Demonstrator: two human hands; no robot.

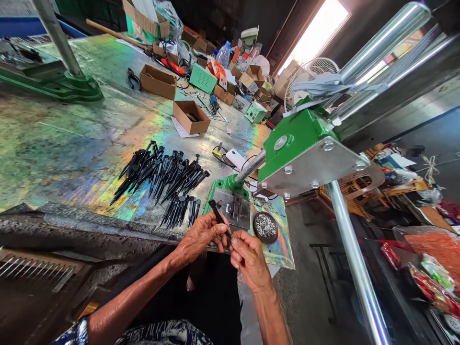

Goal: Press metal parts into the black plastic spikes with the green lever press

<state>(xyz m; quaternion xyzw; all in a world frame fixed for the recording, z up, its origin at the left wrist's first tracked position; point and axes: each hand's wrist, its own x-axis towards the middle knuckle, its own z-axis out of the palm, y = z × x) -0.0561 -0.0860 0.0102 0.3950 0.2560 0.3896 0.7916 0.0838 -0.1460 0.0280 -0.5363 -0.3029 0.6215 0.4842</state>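
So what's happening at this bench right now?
A person holds a thin black plastic piece in the left hand, with the right hand pinching at its lower end. Just beyond sit a green press, a round dish of small metal bits, and a pile of black pieces on the metal-topped table.

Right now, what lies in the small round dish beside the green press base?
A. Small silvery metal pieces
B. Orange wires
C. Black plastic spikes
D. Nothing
A: the dish holds a heap of small silvery pieces, while the black spikes lie loose on the table.
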